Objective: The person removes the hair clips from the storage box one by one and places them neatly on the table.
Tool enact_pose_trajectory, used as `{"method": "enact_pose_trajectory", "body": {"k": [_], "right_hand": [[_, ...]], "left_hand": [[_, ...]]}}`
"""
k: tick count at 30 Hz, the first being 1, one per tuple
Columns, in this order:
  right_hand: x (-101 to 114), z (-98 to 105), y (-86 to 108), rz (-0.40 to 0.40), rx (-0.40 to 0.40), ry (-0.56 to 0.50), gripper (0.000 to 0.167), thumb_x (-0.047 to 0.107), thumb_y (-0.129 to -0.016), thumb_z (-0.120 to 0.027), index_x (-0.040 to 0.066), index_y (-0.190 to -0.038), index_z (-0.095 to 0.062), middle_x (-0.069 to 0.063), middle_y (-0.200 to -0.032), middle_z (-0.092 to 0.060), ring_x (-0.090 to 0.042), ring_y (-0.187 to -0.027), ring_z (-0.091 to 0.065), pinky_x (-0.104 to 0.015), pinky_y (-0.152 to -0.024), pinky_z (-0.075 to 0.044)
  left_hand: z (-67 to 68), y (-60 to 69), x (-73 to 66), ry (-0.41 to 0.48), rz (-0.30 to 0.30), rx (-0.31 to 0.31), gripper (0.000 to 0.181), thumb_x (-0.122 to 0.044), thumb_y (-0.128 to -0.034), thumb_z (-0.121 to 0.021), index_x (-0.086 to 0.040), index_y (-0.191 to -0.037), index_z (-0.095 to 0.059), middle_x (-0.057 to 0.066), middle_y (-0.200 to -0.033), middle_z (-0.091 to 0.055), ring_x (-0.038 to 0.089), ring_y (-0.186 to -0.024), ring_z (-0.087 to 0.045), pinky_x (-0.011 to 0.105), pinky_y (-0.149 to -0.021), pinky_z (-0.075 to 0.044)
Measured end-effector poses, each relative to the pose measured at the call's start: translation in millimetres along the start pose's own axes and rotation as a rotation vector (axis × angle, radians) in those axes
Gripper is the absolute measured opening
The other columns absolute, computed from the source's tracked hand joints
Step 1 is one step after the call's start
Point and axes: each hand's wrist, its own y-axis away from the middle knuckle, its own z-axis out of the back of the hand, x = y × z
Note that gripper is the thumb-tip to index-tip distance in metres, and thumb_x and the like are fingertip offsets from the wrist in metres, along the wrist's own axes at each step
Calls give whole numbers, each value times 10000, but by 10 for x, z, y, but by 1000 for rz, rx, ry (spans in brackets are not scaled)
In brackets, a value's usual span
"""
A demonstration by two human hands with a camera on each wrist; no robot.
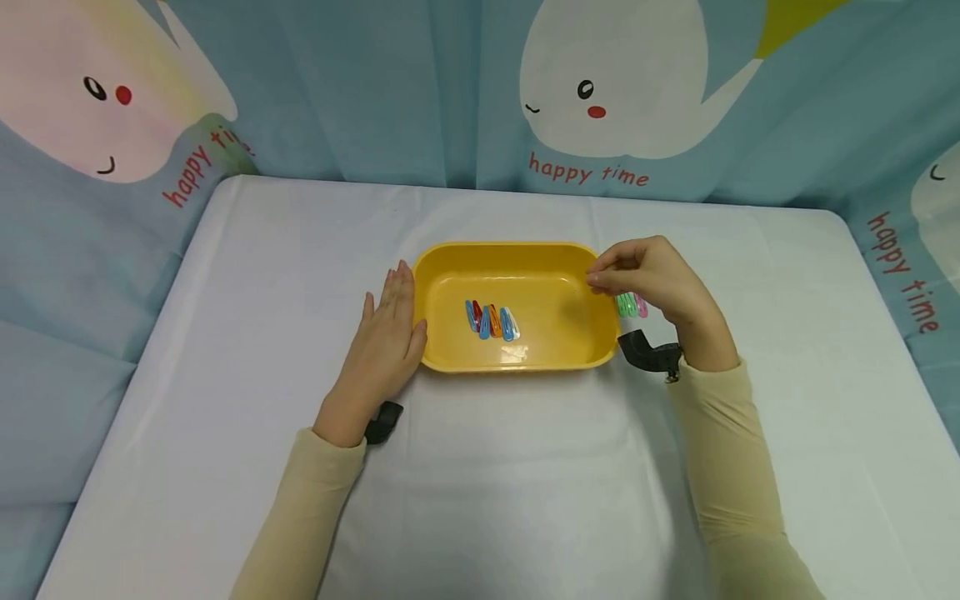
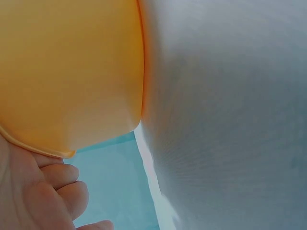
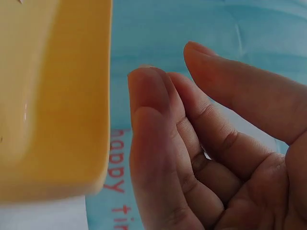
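Note:
A yellow tray (image 1: 536,365) lies on the white table, and a short row of hair clips (image 1: 495,322) in blue, red, orange and white lies inside it. My left hand (image 1: 381,350) rests against the tray's left side with its fingers extended; the left wrist view shows the palm (image 2: 24,191) touching the rim of the tray (image 2: 72,72). Over the tray's right edge, my right hand (image 1: 652,279) holds nothing. In the right wrist view this hand (image 3: 211,158) has its fingers bent and its thumb apart from them, beside the tray (image 3: 72,120).
Green and pink hair clips (image 1: 631,305) lie just right of the tray, partly hidden under my right hand. Dark wrist-worn devices (image 1: 648,353) show at both wrists. A blue curtain with whale prints (image 1: 390,92) hangs behind the table (image 1: 480,500).

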Motion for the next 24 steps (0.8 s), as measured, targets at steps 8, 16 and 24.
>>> {"method": "enact_pose_trajectory", "body": {"k": [8, 16, 24], "right_hand": [[72, -158, -132, 10, 84, 86, 201, 128, -851, -701, -63, -914, -694, -103, -797, -691, -258, -765, -644, -295, -721, -539], [100, -304, -239, 9, 152, 126, 146, 88, -855, -681, -48, -905, -699, -108, -794, -688, -371, -811, -612, -375, -749, -537], [145, -447, -378, 19, 240, 156, 126, 72, -857, -676, -52, -868, -693, -128, -778, -680, -376, -787, -624, -399, -744, -542]], "left_hand": [[4, -1, 1, 4, -5, -4, 660, -221, -998, -343, 26, -1489, 22, 168, -1554, -50, 257, -1435, -20, 552, -1111, -64], [9, -3, 4, 0, -5, -7, 661, -216, -997, -351, 28, -1490, 16, 165, -1555, -53, 283, -1434, -48, 550, -1112, -62], [11, -1, -4, 1, -2, 1, 653, -219, -998, -340, 38, -1487, 9, 164, -1556, -42, 275, -1435, -35, 554, -1111, -64]]}}
